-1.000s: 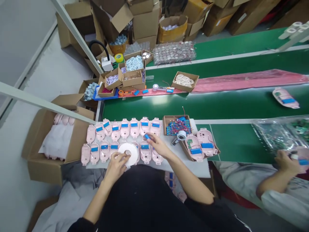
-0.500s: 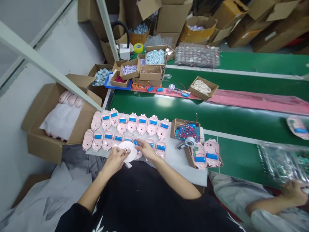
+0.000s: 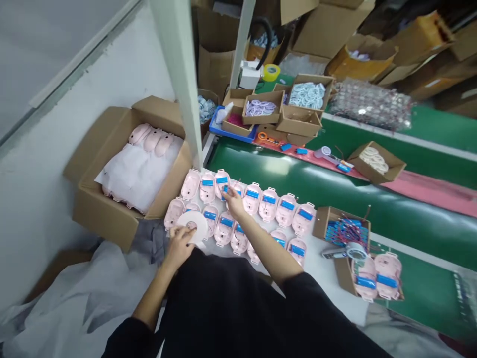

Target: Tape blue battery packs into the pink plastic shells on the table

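Two rows of pink plastic shells with blue batteries lie on a white sheet in front of me. My left hand rests with curled fingers on a white roll of tape at the left end of the near row. My right hand reaches over the far row, pinching a blue battery at a shell near the left end.
An open carton with pink shells on white wrap stands at the left. A small box of blue batteries and a tray with two shells sit at the right. A green belt runs behind; a white post rises ahead.
My head has turned left, so everything slid right in view. My right hand moved from the near row up to the far row with a battery. My left hand stayed on the tape roll.
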A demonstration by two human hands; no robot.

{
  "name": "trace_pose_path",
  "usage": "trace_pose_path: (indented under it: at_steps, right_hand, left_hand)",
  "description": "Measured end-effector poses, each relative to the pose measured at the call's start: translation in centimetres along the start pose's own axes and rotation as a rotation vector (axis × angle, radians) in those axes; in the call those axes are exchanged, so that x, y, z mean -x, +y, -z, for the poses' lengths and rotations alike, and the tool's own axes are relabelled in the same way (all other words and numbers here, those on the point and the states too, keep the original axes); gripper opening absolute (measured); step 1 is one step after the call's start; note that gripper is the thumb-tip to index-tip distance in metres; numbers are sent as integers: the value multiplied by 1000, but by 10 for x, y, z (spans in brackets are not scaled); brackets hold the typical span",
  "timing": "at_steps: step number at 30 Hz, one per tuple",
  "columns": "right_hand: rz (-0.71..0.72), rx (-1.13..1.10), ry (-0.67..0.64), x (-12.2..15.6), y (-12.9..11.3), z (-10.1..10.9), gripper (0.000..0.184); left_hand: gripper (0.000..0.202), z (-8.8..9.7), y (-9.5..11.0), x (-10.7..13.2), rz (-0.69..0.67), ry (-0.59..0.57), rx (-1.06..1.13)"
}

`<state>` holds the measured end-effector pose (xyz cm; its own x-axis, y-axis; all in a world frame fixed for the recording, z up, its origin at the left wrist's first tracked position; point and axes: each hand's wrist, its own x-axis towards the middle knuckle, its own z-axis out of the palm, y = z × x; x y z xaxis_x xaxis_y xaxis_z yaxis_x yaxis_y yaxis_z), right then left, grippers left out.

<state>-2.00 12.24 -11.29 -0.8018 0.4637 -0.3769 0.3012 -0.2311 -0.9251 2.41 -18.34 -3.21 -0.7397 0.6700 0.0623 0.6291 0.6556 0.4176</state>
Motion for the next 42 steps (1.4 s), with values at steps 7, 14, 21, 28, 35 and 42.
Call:
trace_pose_path:
  at_steps: [7,14,21,28,35,42]
  right_hand:
    - [76,1012,-259,-86,7,-134,54]
    - [73,1445,-431,-119,14,-168,44]
    - [21,1474,-435,-128,22,-190,44]
    - [150,1372,-580,-140,21,-156,51]
    - [378,1352,-681,-149,36,-126,57]
    - [355,1426,-584,-142,50,-138,57]
  left_hand:
    - [43,24,-101,52,162,45,8]
    - [42,29,-137,78,253,62,26]
    - [41,21,-135,61,226,28,52]
    - [44,14,-113,52,170,-43,121]
    - [45,22,-124,54,186,-50,82]
    - [45,23,-130,46,181,-86,107]
